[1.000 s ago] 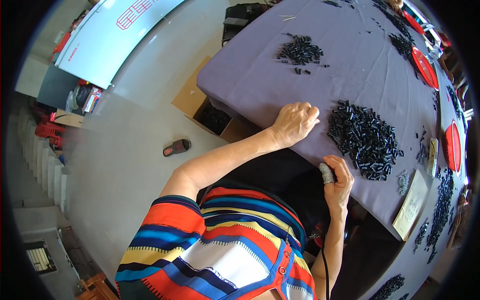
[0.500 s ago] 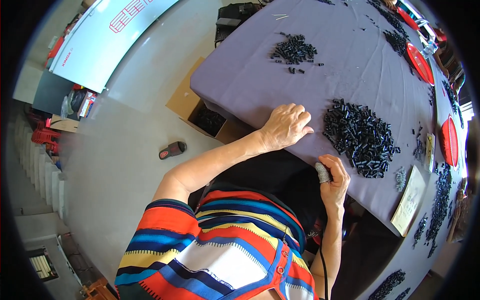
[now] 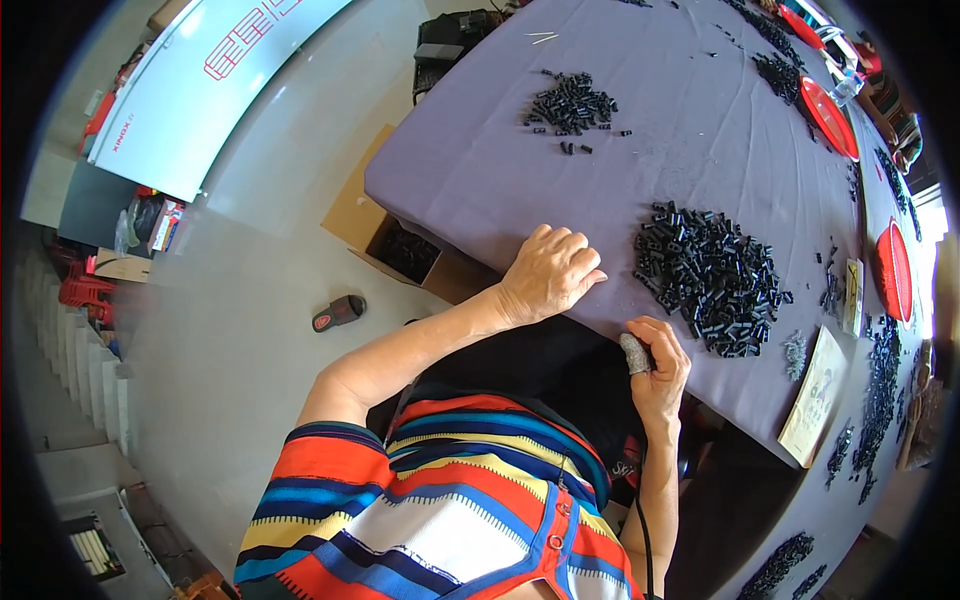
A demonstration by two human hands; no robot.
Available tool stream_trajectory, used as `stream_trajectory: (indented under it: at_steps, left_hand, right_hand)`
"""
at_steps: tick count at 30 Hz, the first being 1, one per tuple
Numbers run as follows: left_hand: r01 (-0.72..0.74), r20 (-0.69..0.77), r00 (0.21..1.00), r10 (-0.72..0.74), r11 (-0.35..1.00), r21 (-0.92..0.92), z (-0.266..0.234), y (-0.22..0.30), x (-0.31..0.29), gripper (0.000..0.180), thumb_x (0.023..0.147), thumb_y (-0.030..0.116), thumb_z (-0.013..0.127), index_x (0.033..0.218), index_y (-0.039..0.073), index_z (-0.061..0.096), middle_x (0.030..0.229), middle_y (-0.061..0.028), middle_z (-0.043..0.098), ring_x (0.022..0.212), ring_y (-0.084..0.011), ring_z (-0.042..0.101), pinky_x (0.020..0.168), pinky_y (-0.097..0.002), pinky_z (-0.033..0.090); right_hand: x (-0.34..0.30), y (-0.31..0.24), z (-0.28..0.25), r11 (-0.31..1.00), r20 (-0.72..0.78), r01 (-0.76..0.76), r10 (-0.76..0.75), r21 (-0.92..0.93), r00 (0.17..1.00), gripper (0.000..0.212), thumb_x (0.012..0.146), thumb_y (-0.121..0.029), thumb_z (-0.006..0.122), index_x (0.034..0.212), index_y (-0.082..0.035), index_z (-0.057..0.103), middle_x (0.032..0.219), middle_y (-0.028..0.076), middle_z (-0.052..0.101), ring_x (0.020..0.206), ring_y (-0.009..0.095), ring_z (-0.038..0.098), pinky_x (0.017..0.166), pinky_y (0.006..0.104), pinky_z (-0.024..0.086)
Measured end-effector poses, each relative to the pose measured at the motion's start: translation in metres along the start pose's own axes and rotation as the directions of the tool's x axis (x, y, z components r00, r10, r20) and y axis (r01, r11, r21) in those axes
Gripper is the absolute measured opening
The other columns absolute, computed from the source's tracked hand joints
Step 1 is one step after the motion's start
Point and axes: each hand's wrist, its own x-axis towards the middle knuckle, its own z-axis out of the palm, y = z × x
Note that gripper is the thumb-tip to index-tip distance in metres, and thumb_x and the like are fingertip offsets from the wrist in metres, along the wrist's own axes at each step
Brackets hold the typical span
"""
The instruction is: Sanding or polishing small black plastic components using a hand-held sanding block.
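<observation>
My left hand (image 3: 550,276) rests over the table's near edge, its fingers curled and the thumb pointing right. Anything inside that grip is hidden. Lower and to the right, my right hand (image 3: 660,372) is closed beside the edge, with a grey wrapping (image 3: 634,354) around the thumb. What its fingers hold, if anything, I cannot make out. Just beyond both hands lies a large heap of short black tubular pieces (image 3: 712,282) on the grey-purple tablecloth (image 3: 455,150). A smaller heap of similar pieces (image 3: 572,103) sits farther off.
An open cardboard box (image 3: 352,208) with dark pieces inside stands below the table's left corner. A small clear-grey pile (image 3: 795,355) and a flat pale board (image 3: 812,398) lie at the right. Red trays (image 3: 894,272) line the far right. A dark shoe-like object (image 3: 339,313) lies on the floor.
The whole view has shifted slightly, so the table appears a little farther left and lower. Both hands stay closed; the left has come slightly nearer to me.
</observation>
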Motion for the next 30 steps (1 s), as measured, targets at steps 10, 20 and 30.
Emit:
stream_trajectory:
  at_steps: [10,20,30]
  left_hand:
    - [-0.180,0.125,0.974,0.191,0.980,-0.088,-0.005,-0.013,-0.004,0.022,0.076,0.024,0.068,0.072,0.011,0.050,0.072,-0.0021,0.043,0.067,-0.0177,0.047,0.060,-0.0309,0.036]
    - [-0.328,0.204,0.916,0.347,0.937,-0.121,-0.006,-0.020,-0.009,0.035,0.076,0.044,0.062,0.079,0.010,0.053,0.077,-0.0019,0.045,0.069,-0.0159,0.046,0.058,-0.0296,0.034]
    - [-0.458,0.052,0.881,0.471,0.874,-0.163,-0.002,-0.030,-0.015,0.012,0.076,0.021,0.057,0.072,0.012,0.050,0.073,-0.0010,0.044,0.063,-0.0141,0.046,0.051,-0.0268,0.030]
  right_hand:
    - [0.002,-0.002,0.009,0.989,-0.056,-0.110,0.105,-0.094,0.993,0.018,0.074,0.007,0.058,0.090,0.001,0.063,0.091,0.011,0.064,0.081,0.020,0.062,0.074,0.0271,0.047]
    - [0.003,-0.005,0.013,0.961,-0.031,-0.181,0.179,-0.209,0.983,0.017,0.074,0.005,0.064,0.089,-0.001,0.062,0.090,0.012,0.065,0.080,0.023,0.062,0.074,0.0295,0.048]
    - [-0.004,-0.005,0.025,0.942,-0.146,-0.275,0.250,-0.195,0.957,0.016,0.075,0.007,0.062,0.088,-0.001,0.061,0.090,0.010,0.061,0.082,0.020,0.058,0.076,0.0284,0.047]
